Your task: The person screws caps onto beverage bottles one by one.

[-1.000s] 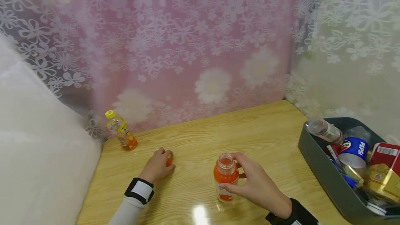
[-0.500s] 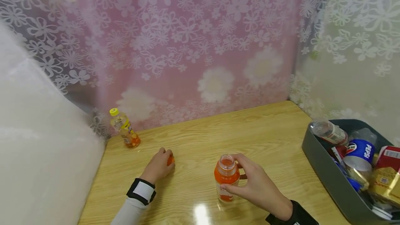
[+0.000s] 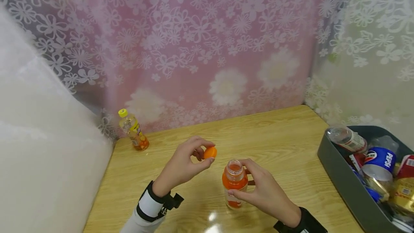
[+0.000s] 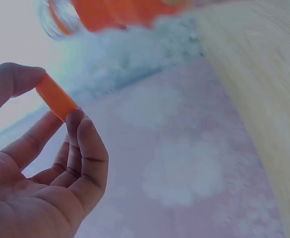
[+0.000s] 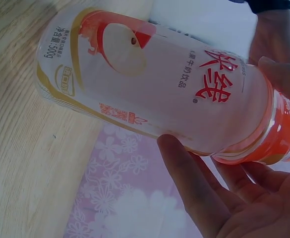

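Note:
An uncapped orange drink bottle (image 3: 234, 184) stands upright on the wooden table (image 3: 281, 143). My right hand (image 3: 258, 190) grips it around the body; the right wrist view shows its white and orange label (image 5: 174, 94) against my fingers (image 5: 194, 188). My left hand (image 3: 187, 163) is raised just left of the bottle's mouth and pinches a small orange cap (image 3: 210, 152) between thumb and fingers. In the left wrist view the cap (image 4: 55, 97) sits at my fingertips (image 4: 80, 124), with the bottle (image 4: 115, 12) blurred above.
A small bottle with a yellow cap (image 3: 134, 130) stands at the table's back left corner. A dark grey bin (image 3: 343, 179) at the right edge holds a Pepsi can (image 3: 378, 161), a clear bottle (image 3: 346, 137) and other containers. Floral curtains close off the back and sides.
My left hand lifted off the table with the orange cap and moved right, up toward the bottle's mouth. The right hand kept holding the bottle still.

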`<state>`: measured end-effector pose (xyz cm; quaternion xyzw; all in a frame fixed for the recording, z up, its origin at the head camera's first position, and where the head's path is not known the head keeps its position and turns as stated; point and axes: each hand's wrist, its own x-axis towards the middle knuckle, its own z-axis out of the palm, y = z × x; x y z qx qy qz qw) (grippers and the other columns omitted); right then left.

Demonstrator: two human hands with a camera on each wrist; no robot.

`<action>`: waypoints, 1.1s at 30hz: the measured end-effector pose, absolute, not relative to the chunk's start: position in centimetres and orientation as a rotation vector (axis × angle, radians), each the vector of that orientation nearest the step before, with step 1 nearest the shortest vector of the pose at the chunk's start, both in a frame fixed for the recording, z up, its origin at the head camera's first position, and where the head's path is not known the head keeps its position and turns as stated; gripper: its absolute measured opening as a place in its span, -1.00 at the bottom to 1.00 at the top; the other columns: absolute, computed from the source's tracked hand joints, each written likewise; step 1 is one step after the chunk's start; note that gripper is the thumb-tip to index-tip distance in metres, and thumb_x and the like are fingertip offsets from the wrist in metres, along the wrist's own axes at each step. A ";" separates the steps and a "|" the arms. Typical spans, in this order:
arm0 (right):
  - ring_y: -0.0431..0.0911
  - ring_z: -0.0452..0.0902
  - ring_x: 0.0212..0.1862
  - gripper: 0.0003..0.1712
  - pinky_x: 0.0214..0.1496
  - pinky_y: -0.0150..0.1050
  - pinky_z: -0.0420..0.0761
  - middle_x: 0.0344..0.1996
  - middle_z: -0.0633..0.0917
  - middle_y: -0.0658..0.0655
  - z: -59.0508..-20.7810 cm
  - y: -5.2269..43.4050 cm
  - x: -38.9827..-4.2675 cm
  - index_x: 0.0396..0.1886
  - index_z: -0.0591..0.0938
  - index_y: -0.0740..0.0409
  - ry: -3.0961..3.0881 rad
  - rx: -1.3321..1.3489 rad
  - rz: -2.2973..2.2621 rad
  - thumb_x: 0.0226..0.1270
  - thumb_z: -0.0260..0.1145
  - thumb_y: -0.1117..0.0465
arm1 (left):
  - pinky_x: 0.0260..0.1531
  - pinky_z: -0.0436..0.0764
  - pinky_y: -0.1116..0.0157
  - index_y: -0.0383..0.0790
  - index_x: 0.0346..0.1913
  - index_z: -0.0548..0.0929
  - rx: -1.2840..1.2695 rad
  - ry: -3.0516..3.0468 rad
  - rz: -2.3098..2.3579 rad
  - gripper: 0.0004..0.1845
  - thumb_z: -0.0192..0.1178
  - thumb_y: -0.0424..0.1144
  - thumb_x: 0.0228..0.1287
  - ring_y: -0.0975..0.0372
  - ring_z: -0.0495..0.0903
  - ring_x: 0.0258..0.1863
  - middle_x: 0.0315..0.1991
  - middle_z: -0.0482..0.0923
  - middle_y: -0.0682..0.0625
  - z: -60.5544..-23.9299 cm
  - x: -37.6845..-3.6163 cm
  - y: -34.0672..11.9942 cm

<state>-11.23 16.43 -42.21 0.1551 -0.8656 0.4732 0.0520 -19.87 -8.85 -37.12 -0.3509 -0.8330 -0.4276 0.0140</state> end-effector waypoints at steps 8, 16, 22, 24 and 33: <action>-0.16 0.67 -0.03 -0.25 -0.20 -0.31 0.72 0.05 0.62 -0.18 -42.4 15.9 -11.3 0.25 0.48 -0.24 -2.611 0.502 1.447 0.07 0.61 -0.12 | -0.33 0.52 0.41 -0.02 0.13 0.71 -1.304 -2.472 -1.217 -0.66 0.40 -0.13 0.31 0.28 0.44 -0.36 -0.08 0.56 0.23 -34.8 -17.3 -6.2; -0.23 0.67 -0.08 -0.26 -0.20 -0.40 0.68 -0.02 0.61 -0.20 -42.6 15.6 -11.3 0.24 0.48 -0.19 -2.590 0.550 1.432 0.10 0.59 -0.15 | -0.39 0.46 0.47 -0.11 0.09 0.72 -1.347 -2.478 -1.127 -0.65 0.37 -0.04 0.34 0.29 0.41 -0.35 -0.11 0.55 0.15 -35.4 -16.7 -5.1; -0.26 0.65 -0.10 -0.26 -0.22 -0.45 0.66 -0.02 0.61 -0.22 -42.6 15.5 -11.3 0.24 0.48 -0.19 -2.591 0.543 1.389 0.09 0.58 -0.19 | -0.33 0.52 0.48 -0.11 0.07 0.73 -1.365 -2.501 -1.067 -0.66 0.39 -0.03 0.33 0.35 0.43 -0.30 -0.10 0.54 0.14 -35.4 -16.4 -5.0; -0.26 0.65 -0.10 -0.25 -0.23 -0.45 0.66 -0.01 0.61 -0.23 -42.6 15.5 -11.3 0.24 0.48 -0.20 -2.591 0.540 1.387 0.08 0.59 -0.18 | -0.28 0.54 0.50 -0.10 0.07 0.73 -1.375 -2.509 -1.074 -0.68 0.40 -0.07 0.32 0.36 0.48 -0.27 -0.09 0.55 0.14 -35.3 -16.4 -5.0; -0.26 0.64 -0.12 -0.21 -0.25 -0.44 0.67 0.00 0.61 -0.21 -42.7 15.5 -11.2 0.29 0.46 -0.21 -2.589 0.538 1.389 0.09 0.58 -0.20 | 0.09 0.53 0.33 -0.05 0.17 0.69 -1.510 -2.522 -0.991 -0.65 0.29 -0.29 0.34 0.32 0.49 0.09 0.13 0.62 0.20 -34.9 -16.4 -5.3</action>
